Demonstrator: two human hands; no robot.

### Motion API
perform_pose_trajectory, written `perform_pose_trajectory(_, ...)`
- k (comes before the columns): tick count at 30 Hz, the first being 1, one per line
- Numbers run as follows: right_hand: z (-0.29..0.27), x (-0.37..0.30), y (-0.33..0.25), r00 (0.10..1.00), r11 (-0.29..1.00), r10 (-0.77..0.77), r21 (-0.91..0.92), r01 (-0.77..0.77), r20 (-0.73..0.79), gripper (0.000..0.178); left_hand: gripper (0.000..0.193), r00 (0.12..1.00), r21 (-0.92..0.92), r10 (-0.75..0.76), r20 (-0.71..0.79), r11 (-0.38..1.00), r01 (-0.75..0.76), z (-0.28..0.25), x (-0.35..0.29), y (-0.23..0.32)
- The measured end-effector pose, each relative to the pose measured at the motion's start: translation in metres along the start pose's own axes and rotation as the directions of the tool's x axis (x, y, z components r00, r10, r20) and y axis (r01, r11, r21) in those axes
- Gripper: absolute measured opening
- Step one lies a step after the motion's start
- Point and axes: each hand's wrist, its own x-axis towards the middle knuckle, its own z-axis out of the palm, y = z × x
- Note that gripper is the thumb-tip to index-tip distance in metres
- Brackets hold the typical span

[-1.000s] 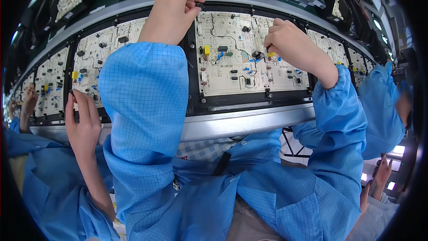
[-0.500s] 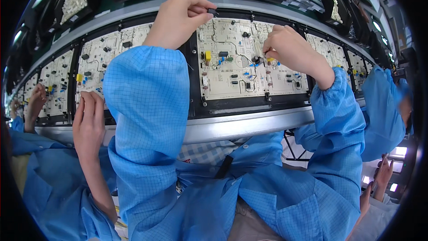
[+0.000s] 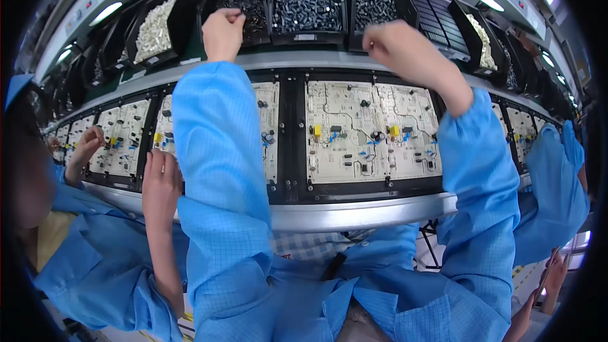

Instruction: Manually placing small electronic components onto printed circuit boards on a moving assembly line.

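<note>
Hovering by boxy black plastic bins (image 3: 332, 37), left hand (image 3: 221, 35) and right hand (image 3: 408, 54) curl fingers (image 3: 229, 13) narrowly, contents unclear.

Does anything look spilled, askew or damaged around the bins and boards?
Nothing stands out. The black parts and white parts sit in their bins, and the central circuit boards lie in a black frame. Any finer damage cannot be told at this size.

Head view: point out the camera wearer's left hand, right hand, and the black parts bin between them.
Left hand (image 3: 221, 37): head view, on the back of the hand.
Right hand (image 3: 406, 49): head view, on the back of the hand.
Black parts bin (image 3: 331, 37): head view, on its front wall.
</note>
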Motion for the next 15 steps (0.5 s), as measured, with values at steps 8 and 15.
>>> perform_pose_trajectory(8,0.049,0.116,0.042,0.999,0.945,-0.007,-0.327,-0.009,-0.047,0.016,0.023,0.985,0.411,-0.052,0.163,0.912,-0.02,0.021,0.009,-0.008)
perform_pose_trajectory(15,0.04,0.123,0.059,0.989,0.989,-0.048,-0.145,0.028,-0.138,0.017,0.022,0.937,0.01,0.326,-0.125,0.945,-0.328,0.035,0.048,0.044)
